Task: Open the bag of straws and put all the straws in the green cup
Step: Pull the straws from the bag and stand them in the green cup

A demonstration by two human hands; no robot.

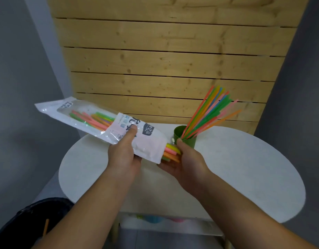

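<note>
Above table: one bag, one cup, two hands.

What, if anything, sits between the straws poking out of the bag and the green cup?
Nothing visible. The straw ends leave the bag by the right hand, whose thumb touches the green cup. Straws already in the cup lean right, leaving its left side open.
</note>
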